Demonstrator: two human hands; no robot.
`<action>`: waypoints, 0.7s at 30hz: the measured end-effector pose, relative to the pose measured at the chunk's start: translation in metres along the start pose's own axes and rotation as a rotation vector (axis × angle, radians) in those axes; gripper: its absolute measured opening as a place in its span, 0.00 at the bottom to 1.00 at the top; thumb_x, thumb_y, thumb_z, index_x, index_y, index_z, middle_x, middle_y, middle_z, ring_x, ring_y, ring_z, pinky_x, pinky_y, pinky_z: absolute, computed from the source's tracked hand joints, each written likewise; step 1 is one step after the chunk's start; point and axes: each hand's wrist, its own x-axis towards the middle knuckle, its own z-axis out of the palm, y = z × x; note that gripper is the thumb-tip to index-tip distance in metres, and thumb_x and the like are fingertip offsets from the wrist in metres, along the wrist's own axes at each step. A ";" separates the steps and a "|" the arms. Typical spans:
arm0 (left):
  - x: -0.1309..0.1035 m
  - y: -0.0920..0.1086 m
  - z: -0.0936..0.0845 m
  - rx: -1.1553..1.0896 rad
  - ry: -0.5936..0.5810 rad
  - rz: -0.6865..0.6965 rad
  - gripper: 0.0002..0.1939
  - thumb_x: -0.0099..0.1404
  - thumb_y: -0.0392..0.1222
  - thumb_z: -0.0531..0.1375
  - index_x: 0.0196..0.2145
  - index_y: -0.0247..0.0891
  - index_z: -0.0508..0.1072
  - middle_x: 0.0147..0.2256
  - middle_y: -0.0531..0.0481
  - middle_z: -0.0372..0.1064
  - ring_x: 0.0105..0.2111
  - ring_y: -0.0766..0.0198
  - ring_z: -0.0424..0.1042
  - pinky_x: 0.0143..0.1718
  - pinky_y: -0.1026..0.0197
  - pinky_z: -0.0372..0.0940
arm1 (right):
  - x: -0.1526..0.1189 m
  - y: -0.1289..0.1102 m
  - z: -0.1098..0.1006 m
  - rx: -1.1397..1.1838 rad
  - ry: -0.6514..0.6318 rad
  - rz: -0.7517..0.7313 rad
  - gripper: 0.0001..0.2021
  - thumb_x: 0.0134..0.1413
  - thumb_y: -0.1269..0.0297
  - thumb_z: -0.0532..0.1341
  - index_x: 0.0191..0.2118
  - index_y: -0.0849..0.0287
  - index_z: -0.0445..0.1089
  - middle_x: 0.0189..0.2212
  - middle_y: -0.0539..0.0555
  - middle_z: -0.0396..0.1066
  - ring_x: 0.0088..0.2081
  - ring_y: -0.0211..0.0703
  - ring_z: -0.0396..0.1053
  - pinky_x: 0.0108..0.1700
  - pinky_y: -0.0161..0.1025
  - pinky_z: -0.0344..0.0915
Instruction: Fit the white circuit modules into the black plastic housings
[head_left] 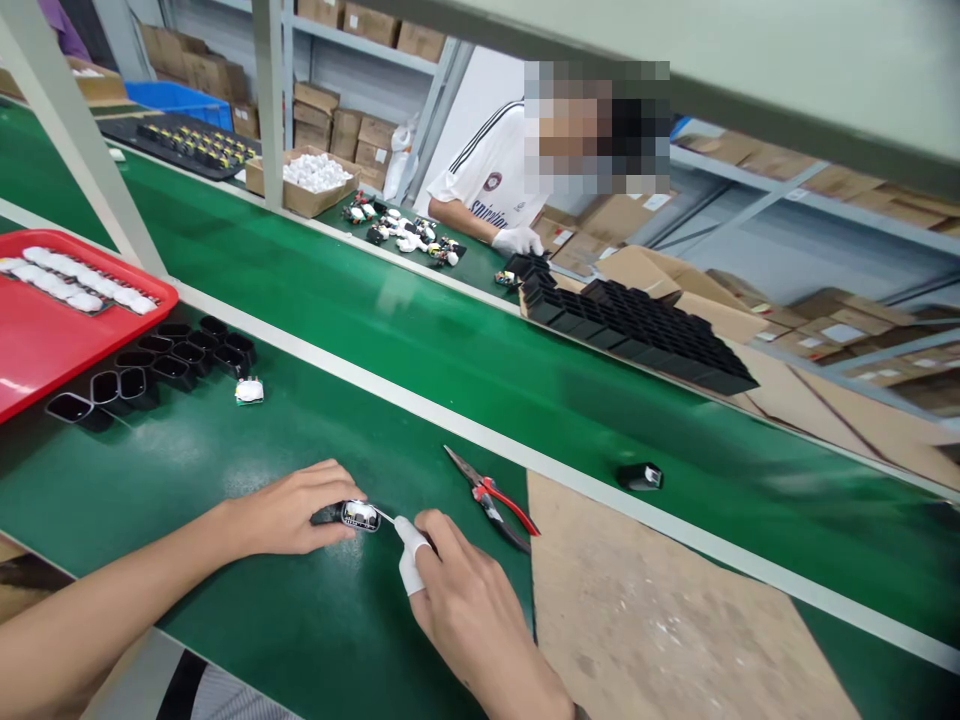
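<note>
My left hand (300, 510) is closed around a small black plastic housing (351, 518), which lies on its side on the green table. Its open end faces right and shows a circuit board with white filler inside. My right hand (469, 590), with white covers on the fingertips, pinches a thin metal tool (384, 515). The tool's tip meets the housing's rim; its handle is hidden in my fingers, so its kind is unclear. Long-nose pliers (487, 494) with red and black handles lie beyond my right hand. A loose white-topped circuit board (249, 390) rests farther left.
Several black housings (172, 370) stand beside a red tray (45, 345) of white-topped boards. One filled housing (640, 477) lies on the green conveyor (420, 300). Cardboard (660, 620) covers the table at right. Across the belt, a person's gloved hand (517, 241) touches stacked black housings (637, 325).
</note>
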 end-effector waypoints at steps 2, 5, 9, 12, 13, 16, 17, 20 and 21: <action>-0.001 -0.001 0.001 0.026 0.002 0.017 0.16 0.74 0.40 0.64 0.57 0.38 0.74 0.48 0.43 0.76 0.49 0.54 0.74 0.51 0.53 0.72 | 0.000 -0.001 0.000 -0.010 0.016 -0.003 0.13 0.57 0.83 0.53 0.30 0.55 0.63 0.37 0.56 0.67 0.32 0.41 0.66 0.27 0.37 0.58; -0.002 -0.003 0.002 0.103 0.024 0.074 0.18 0.75 0.40 0.62 0.60 0.36 0.71 0.48 0.42 0.77 0.48 0.53 0.74 0.51 0.53 0.73 | -0.001 -0.002 0.000 -0.023 0.027 0.003 0.13 0.57 0.82 0.53 0.30 0.55 0.63 0.37 0.56 0.67 0.32 0.41 0.65 0.26 0.38 0.58; -0.004 -0.004 0.003 0.348 0.038 0.217 0.21 0.77 0.41 0.59 0.63 0.30 0.67 0.49 0.37 0.77 0.46 0.49 0.75 0.49 0.49 0.74 | -0.001 -0.003 0.001 -0.020 0.009 0.009 0.12 0.57 0.82 0.55 0.31 0.55 0.63 0.37 0.55 0.67 0.33 0.41 0.65 0.27 0.36 0.59; -0.002 -0.002 0.001 0.408 0.043 0.256 0.21 0.77 0.41 0.58 0.63 0.29 0.67 0.49 0.36 0.78 0.45 0.48 0.75 0.48 0.48 0.73 | 0.000 -0.003 0.002 -0.008 0.000 0.007 0.12 0.56 0.82 0.55 0.31 0.55 0.63 0.38 0.56 0.67 0.34 0.42 0.66 0.28 0.37 0.59; -0.002 -0.002 0.000 0.380 0.047 0.246 0.20 0.77 0.41 0.59 0.62 0.30 0.68 0.48 0.37 0.78 0.44 0.49 0.75 0.48 0.48 0.73 | 0.001 -0.004 0.002 -0.002 -0.002 0.003 0.12 0.56 0.82 0.55 0.31 0.55 0.63 0.38 0.56 0.67 0.34 0.42 0.66 0.28 0.37 0.59; 0.000 0.000 -0.001 0.248 0.053 0.192 0.17 0.77 0.42 0.60 0.60 0.34 0.70 0.46 0.41 0.78 0.43 0.53 0.74 0.48 0.51 0.72 | 0.005 -0.004 0.005 0.008 0.022 -0.010 0.13 0.53 0.83 0.54 0.31 0.55 0.63 0.38 0.56 0.67 0.34 0.43 0.66 0.27 0.39 0.59; 0.000 0.000 -0.002 0.211 0.049 0.174 0.17 0.77 0.42 0.60 0.59 0.35 0.71 0.46 0.42 0.78 0.43 0.53 0.73 0.48 0.52 0.71 | 0.006 -0.003 0.006 0.010 0.033 -0.019 0.13 0.53 0.83 0.54 0.30 0.55 0.63 0.37 0.56 0.67 0.33 0.44 0.66 0.27 0.39 0.59; 0.000 -0.001 -0.002 0.148 0.032 0.136 0.16 0.76 0.42 0.61 0.58 0.36 0.71 0.46 0.42 0.78 0.44 0.53 0.72 0.47 0.53 0.70 | 0.010 0.000 0.011 0.036 0.040 -0.048 0.12 0.54 0.82 0.54 0.30 0.56 0.64 0.37 0.57 0.67 0.33 0.44 0.66 0.28 0.40 0.60; 0.000 -0.002 -0.002 0.138 0.028 0.127 0.16 0.76 0.42 0.61 0.58 0.36 0.72 0.46 0.43 0.78 0.44 0.53 0.72 0.47 0.53 0.70 | 0.011 0.002 0.013 0.056 0.034 -0.059 0.12 0.55 0.82 0.54 0.31 0.56 0.64 0.38 0.57 0.68 0.33 0.44 0.66 0.28 0.40 0.61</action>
